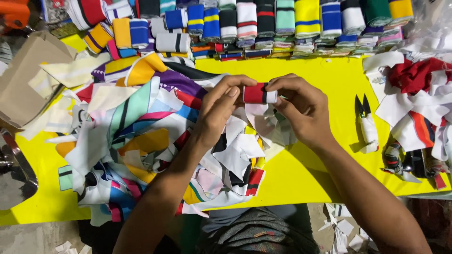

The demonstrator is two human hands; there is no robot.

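Both of my hands hold a small rolled strip of knit fabric (258, 93), red with a white and black end, above the yellow table cover (325, 80). My left hand (219, 110) pinches its left end with thumb and fingers. My right hand (301, 110) grips its right end. Under my hands lies a heap of loose fabric strips and offcuts (141, 131) in several colours.
Rows of rolled striped fabric bands (263, 23) line the far edge. Thread snips with a white wrapped handle (367, 124) lie to the right of my right hand. More scraps (419, 103) pile at the right. A cardboard box (23, 80) sits at the left.
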